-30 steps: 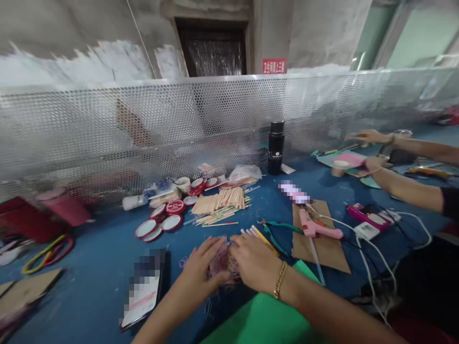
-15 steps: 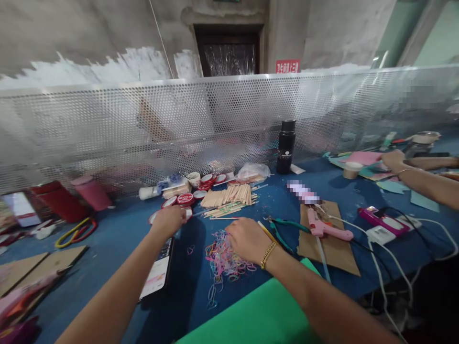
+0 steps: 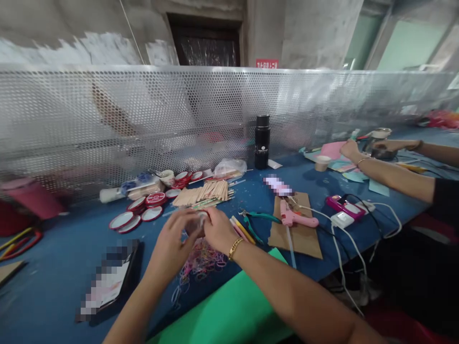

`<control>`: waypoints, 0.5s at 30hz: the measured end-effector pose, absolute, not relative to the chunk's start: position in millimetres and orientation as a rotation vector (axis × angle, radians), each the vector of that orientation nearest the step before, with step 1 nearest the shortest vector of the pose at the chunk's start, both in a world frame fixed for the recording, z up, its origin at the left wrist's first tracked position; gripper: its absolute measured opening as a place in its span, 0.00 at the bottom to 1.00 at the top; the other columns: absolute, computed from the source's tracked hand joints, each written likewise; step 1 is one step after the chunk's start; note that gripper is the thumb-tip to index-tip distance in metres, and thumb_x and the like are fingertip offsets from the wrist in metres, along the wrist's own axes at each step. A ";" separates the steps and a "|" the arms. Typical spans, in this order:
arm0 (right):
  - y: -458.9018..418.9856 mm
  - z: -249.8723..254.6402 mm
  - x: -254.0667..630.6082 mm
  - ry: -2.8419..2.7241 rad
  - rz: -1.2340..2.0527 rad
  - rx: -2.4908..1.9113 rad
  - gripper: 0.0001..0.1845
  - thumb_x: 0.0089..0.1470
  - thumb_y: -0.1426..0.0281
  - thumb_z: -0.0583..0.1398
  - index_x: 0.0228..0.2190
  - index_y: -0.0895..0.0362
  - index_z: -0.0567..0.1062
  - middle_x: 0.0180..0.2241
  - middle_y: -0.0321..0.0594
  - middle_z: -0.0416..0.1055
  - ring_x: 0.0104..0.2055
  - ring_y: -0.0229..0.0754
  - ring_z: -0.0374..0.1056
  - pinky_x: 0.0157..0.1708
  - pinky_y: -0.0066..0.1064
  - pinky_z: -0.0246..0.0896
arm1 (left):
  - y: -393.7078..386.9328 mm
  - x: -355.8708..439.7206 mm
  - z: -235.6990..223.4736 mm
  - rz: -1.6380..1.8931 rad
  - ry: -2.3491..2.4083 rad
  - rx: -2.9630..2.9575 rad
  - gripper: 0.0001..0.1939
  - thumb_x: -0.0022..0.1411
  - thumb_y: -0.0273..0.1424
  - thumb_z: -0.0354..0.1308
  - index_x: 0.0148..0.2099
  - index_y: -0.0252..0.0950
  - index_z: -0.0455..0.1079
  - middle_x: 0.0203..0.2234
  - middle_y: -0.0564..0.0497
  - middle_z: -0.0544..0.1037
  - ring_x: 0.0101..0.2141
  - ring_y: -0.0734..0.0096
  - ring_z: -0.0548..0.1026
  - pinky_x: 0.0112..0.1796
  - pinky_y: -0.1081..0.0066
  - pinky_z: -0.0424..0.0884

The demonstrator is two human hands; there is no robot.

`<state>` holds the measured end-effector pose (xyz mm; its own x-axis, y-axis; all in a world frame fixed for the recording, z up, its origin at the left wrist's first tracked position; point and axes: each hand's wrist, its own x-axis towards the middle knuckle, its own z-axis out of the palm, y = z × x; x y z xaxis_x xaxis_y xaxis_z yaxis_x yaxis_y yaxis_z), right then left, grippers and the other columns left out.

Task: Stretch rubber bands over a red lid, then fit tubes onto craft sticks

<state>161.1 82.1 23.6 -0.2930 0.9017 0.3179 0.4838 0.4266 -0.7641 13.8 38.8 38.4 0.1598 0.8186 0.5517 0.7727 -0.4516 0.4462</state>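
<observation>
The left hand (image 3: 172,241) and the right hand (image 3: 218,229) meet fingertip to fingertip on 1 small round piece (image 3: 190,228) with a pale edge, clamped between them above the blue table (image 3: 50,291). It's blurred and half covered by fingers, so I can't tell its material or which way its face points; being round, it shows no clear long axis. At 6 o'clock from it, just under the hands, lies a tangle of thin, coloured bands (image 3: 204,260), too many to count, its length running from 1 to 7 o'clock with loose loops trailing at the 7 end.

At 10 o'clock I count at least 8 flat, round lids (image 3: 151,213), red-rimmed and pale inside, some overlapping. Towards 12 sit flat wooden sticks (image 3: 211,193), in a heap beyond counting. At 3 there's 1 pair of pliers (image 3: 263,216) with teal handles, then 1 pink glue gun (image 3: 299,220) on a rough brown board (image 3: 308,243). 1 smooth black bottle (image 3: 263,145) stands upright at 1, 1 phone (image 3: 107,284) lies at 8, and a smooth green sheet (image 3: 229,310) spreads at 5.
</observation>
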 end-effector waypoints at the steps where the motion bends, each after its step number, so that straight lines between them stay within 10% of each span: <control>1: 81.7 22.8 161.1 -1.921 0.703 -1.168 0.16 0.67 0.75 0.52 0.51 0.60 0.73 0.50 0.49 0.78 0.54 0.47 0.73 0.53 0.36 0.65 | 38.9 14.4 34.9 1.330 1.679 2.138 0.14 0.63 0.40 0.59 0.48 0.39 0.71 0.52 0.40 0.74 0.52 0.50 0.74 0.48 0.53 0.76; 9: 70.7 32.3 162.7 -1.980 0.595 -1.099 0.13 0.68 0.68 0.53 0.47 0.58 0.74 0.45 0.47 0.79 0.48 0.48 0.74 0.49 0.37 0.66 | 42.9 4.3 24.9 1.258 1.639 1.495 0.21 0.53 0.49 0.65 0.39 0.37 0.73 0.22 0.56 0.72 0.22 0.70 0.68 0.22 0.73 0.67; 15: 67.4 36.7 171.3 -2.430 0.314 -1.179 0.18 0.62 0.61 0.60 0.43 0.63 0.79 0.42 0.55 0.79 0.48 0.55 0.74 0.48 0.43 0.67 | 48.7 -17.2 22.9 1.425 1.803 1.558 0.22 0.57 0.44 0.61 0.49 0.37 0.73 0.36 0.49 0.80 0.34 0.61 0.77 0.33 0.67 0.75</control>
